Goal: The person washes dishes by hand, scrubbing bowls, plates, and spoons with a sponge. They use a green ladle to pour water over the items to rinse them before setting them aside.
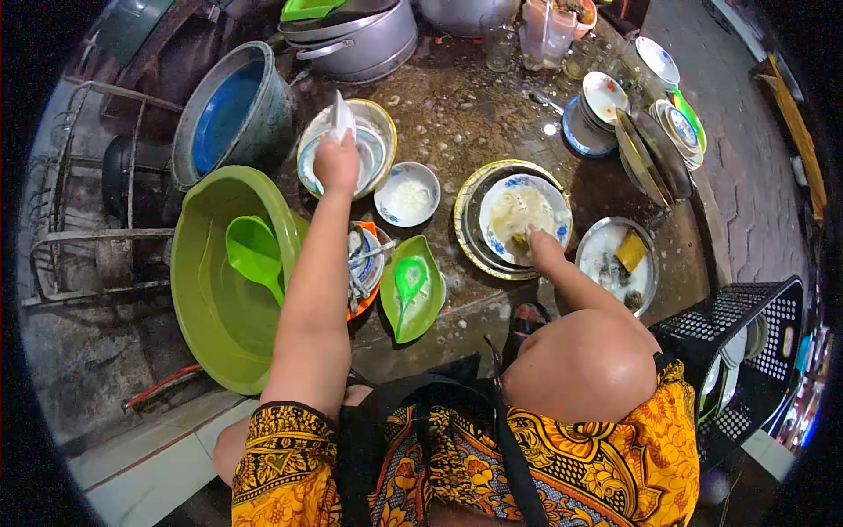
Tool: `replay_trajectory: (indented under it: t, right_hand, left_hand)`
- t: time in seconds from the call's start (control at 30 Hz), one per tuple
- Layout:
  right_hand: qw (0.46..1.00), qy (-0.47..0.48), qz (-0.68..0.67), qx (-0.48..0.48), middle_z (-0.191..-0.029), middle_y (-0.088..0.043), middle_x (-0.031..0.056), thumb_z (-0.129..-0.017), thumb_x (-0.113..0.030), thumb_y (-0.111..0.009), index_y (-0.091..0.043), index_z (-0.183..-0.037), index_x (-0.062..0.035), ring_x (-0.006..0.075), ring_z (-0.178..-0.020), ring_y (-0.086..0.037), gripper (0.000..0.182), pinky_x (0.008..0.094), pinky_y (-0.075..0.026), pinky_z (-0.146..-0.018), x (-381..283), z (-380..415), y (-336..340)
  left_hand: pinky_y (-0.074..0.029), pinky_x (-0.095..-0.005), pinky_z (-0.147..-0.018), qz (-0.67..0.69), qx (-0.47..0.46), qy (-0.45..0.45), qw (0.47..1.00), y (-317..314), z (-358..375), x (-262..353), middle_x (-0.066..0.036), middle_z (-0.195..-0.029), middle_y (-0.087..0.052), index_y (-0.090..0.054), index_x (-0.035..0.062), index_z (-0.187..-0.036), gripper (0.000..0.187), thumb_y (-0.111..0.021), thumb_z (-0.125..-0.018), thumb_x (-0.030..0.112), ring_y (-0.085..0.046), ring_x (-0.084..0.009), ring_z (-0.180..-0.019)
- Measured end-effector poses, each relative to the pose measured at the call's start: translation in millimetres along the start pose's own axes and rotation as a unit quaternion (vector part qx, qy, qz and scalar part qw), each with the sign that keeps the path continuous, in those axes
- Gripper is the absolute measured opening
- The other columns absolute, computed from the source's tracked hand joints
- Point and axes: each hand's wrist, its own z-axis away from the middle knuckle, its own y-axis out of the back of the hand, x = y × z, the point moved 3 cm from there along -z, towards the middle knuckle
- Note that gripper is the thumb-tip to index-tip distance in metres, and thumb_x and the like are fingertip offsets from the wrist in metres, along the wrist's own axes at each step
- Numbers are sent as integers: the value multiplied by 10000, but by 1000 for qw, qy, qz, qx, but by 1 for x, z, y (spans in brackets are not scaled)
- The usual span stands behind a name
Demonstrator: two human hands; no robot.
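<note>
My left hand (337, 165) is closed on a white dish (343, 116), seen nearly edge-on, above a stack of pale bowls (375, 133) with a yellow-edged one outermost. Inside a flower-patterned white bowl (505, 195) of cloudy liquid, my right hand (546, 249) grips a yellowish scrubbing sponge (520, 241), partly hidden by the fingers. That bowl rests on larger stacked plates with a gold-patterned rim (463, 230). Between the hands sits a small white bowl (407, 193) with suds. At the right, a metal basin (652, 279) holds foam, a yellow sponge (630, 251) and dark scrubbers.
A green tub (195, 290) with a green dipper (252, 249) stands left, below a grey bucket (279, 110). Nearer lie a leaf-shaped dish (423, 312) and green spoon (408, 279). Pots (373, 48), stacked plates (606, 97) and a black crate (716, 316) surround the work area.
</note>
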Motion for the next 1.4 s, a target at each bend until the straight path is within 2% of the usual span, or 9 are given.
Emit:
replay_trajectory:
  t: [0.53, 0.73, 0.77, 0.8, 0.87, 1.0, 1.23, 1.33, 1.4]
  right_hand:
    - [977, -78, -193, 34, -907, -572, 231, -787, -255, -509, -474, -1072, -25, 371, -857, -543, 369, 402, -438, -728, -14, -7, 25]
    - [907, -51, -383, 166, -873, -597, 188, -791, -278, -543, -480, -1072, -38, 318, -801, -578, 375, 375, -459, -677, -1, -32, -1]
    - [850, -125, -506, 73, -834, -595, 165, -796, -280, -545, -482, -1064, -35, 273, -709, -583, 369, 361, -467, -609, -32, -16, 33]
    - [765, -194, -614, -22, -794, -593, 143, -800, -283, -547, -484, -1056, -32, 228, -617, -588, 364, 346, -475, -541, -57, -7, 48]
    - [777, -149, -612, 8, -713, -563, 103, -800, -301, -558, -488, -1042, -47, 146, -455, -526, 359, 290, -430, -398, -71, -10, 38]
    - [860, -54, -508, 7, -751, -592, 128, -814, -360, -506, -532, -948, -36, 217, -607, -578, 351, 328, -457, -541, -89, -6, 22]
    - [884, -4, -466, 16, -916, -604, 133, -771, -292, -584, -546, -1024, -53, 220, -812, -576, 350, 332, -445, -714, -102, 22, 53]
    - [859, -4, -506, 77, -920, -599, 119, -740, -243, -622, -510, -1033, 17, 170, -800, -575, 407, 303, -457, -680, -78, 6, 45]
    - [824, -6, -564, 52, -944, -578, 103, -696, -203, -659, -428, -1091, 4, 184, -863, -552, 502, 285, -440, -746, -67, -4, 22]
  left_hand:
    - [-398, -416, -804, -234, -253, -46, 937, -76, 50, -72, -118, -1004, -501, -491, 82, -1043, 262, -352, -857, 202, -489, -276, -965]
    - [-376, -418, -810, 51, -165, -124, 977, -61, 117, 4, -216, -1021, -506, -450, -19, -1104, 387, -482, -818, 239, -487, -361, -937]
    - [-382, -413, -815, 153, -158, -113, 969, -90, 146, 6, -228, -1052, -495, -456, 5, -1099, 358, -455, -844, 256, -501, -358, -940]
    - [-421, -387, -794, 164, -415, 48, 894, -52, 160, 56, -195, -1020, -526, -461, 33, -1097, 341, -414, -870, 283, -518, -307, -980]
    - [-449, -333, -566, 450, -444, 298, 716, -94, 213, 67, -72, -810, -556, -463, 54, -1075, 342, -355, -894, 324, -546, -195, -726]
    - [-473, -361, -643, 599, -461, 402, 517, -116, 234, 71, -88, -854, -562, -469, 53, -1028, 306, -304, -906, 281, -550, -213, -733]
    - [-458, -349, -517, 588, -313, 456, 590, -113, 221, 49, -82, -654, -511, -490, 65, -759, 195, -416, -857, 217, -511, -195, -570]
    - [-301, -272, -383, 509, -380, 435, 638, -89, 226, 70, -19, -582, -428, -462, 101, -834, 82, -421, -777, 58, -364, -129, -445]
    - [-282, -260, -351, 526, -459, 442, 563, -89, 242, 81, -11, -569, -409, -448, 117, -827, 83, -416, -781, 56, -353, -114, -417]
